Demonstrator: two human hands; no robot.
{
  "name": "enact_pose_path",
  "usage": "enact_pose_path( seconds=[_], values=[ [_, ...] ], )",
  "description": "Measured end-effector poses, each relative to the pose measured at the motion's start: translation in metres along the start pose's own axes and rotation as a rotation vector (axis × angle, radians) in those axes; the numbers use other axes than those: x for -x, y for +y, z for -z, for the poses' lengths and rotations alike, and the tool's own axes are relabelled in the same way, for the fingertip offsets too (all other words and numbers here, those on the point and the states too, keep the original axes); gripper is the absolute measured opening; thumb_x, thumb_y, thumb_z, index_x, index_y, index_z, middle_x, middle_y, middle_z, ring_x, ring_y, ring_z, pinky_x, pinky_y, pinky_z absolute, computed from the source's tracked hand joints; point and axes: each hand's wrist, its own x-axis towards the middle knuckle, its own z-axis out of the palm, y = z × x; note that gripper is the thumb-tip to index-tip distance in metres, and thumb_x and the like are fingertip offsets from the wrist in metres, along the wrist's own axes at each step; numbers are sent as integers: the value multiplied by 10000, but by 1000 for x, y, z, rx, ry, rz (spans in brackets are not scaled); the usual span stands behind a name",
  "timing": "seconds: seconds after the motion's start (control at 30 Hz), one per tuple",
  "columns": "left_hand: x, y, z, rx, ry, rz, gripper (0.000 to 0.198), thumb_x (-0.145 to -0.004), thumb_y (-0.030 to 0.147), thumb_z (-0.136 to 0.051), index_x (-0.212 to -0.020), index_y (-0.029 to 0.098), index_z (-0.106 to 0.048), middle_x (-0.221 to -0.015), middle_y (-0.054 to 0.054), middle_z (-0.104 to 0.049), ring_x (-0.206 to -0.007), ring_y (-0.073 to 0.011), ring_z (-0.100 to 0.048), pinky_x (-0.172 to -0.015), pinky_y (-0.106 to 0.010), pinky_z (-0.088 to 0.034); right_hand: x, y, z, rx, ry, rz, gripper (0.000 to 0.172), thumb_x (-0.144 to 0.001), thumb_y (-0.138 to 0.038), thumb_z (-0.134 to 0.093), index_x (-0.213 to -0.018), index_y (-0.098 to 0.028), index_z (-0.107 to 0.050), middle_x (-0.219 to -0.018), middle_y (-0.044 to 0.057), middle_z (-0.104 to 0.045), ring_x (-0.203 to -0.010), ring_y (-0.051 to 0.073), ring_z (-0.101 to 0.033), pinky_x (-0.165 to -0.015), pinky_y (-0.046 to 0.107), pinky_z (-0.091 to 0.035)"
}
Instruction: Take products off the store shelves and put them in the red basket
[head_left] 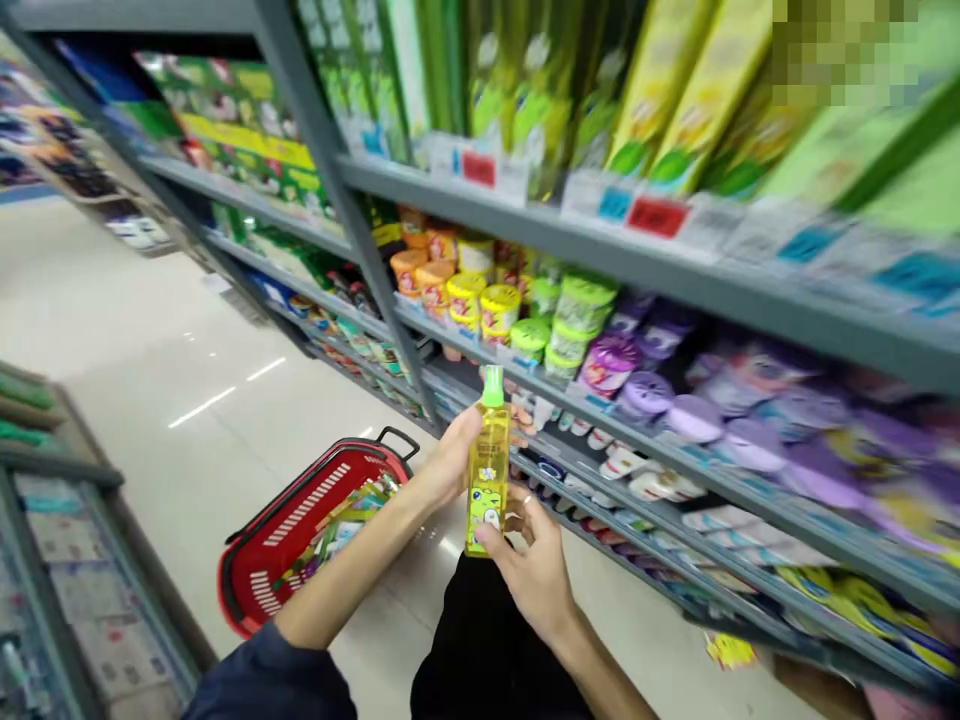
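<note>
Head view: left hand [450, 460] and right hand [536, 575] on a yellow bottle [488, 475] by a shop shelf [750, 290]

From far off, I see the bottle up in the air between the two hands, in front of the person's black clothes [480, 640]; it stands nearly upright, with a bit of a tilt; it has a green top [493, 388] and a label with a small green cartoon face [486, 510]. The left fingers [461, 430] curl round the back of the bottle and have hold of it; the right thumb [484, 535] presses on the low front of the bottle; the other right fingers are spread open just beside it, so I cannot tell if that hand grips or only touches; one of them wears a ring [527, 498]. A dark blue sleeve [266, 680] covers the left arm; just past that arm is a red shop basket [300, 540] with a black handle [397, 440] and bright packs inside. To the right, the shelf holds round tubs with yellow lids [499, 310], green tubs [585, 305] and purple packs [694, 420]; tall green and yellow boxes [675, 110] stand one level up, over red price tags [658, 216]; the shiny floor [187, 300] runs between this shelf and a low shelf [75, 580] on the left.
</note>
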Motion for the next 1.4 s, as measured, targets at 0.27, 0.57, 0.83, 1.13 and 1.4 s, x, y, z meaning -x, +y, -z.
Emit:
enact_pose_path(
  seconds=[0.27,0.57,0.83,1.13,1.4],
  values=[
    [18,164,-184,-385,-253,139,588,-814,494,-878,-1304,254,-659,-1273,-118,-729,-1108,-251,-719,-936,-357,-578,81,-222,63,43,371,105,461,-869,-438,-809,-1264,-214,-731,-1098,89,-796,-942,247,-750,-801,369,-632],
    [70,212,-306,-418,-207,87,510,-774,404,-907,-1166,198,-654,-1161,-85,-725,-961,-179,-708,-871,-322,-592,162,-325,123,235,309,247,396,-917,-438,-758,-1238,-205,-758,-1094,86,-772,-899,219,-718,-760,343,-620],
    [115,234,-324,-486,-224,-2,452,-815,364,-880,-1186,204,-679,-1220,-83,-734,-1018,-187,-720,-893,-307,-589,182,-381,147,194,301,312,490,-982,-500,-702,-1387,-226,-668,-1244,96,-754,-1066,215,-717,-954,387,-611],
    [115,291,-251,-480,-332,-19,453,-818,383,-856,-1197,189,-704,-1166,-98,-748,-935,-199,-733,-801,-311,-612,126,-432,55,295,257,379,518,-908,-551,-776,-1270,-186,-718,-1160,88,-784,-969,209,-742,-797,341,-646],
    [62,342,-138,-631,-283,-205,434,-861,363,-815,-1242,186,-710,-1277,-133,-761,-1129,-262,-750,-941,-373,-633,28,-461,-31,692,164,437,481,-891,-507,-798,-1175,-122,-750,-1042,99,-805,-911,232,-771,-830,424,-656]
  ],
)
